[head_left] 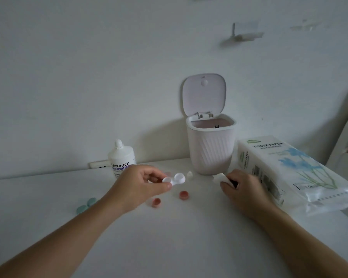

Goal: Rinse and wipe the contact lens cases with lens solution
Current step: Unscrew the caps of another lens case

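Note:
My left hand (143, 184) pinches a white two-well contact lens case (176, 178) by its left well, a little above the white table (169, 237). Both wells are uncapped. Two pink caps lie on the table below it, one (156, 202) nearer me and one (183, 195) to its right. My right hand (243, 188) is closed on a crumpled white tissue (219, 177), beside the case. The lens solution bottle (122, 157) stands upright behind my left hand. Its small white cap (189, 174) sits by the bin's foot.
A small pale bin (211, 149) with its lid flipped up stands at the back against the wall. A tissue paper pack (285, 169) lies at the right. A green lens case (86, 205) rests at the left. A wall socket (98, 164) is behind the bottle.

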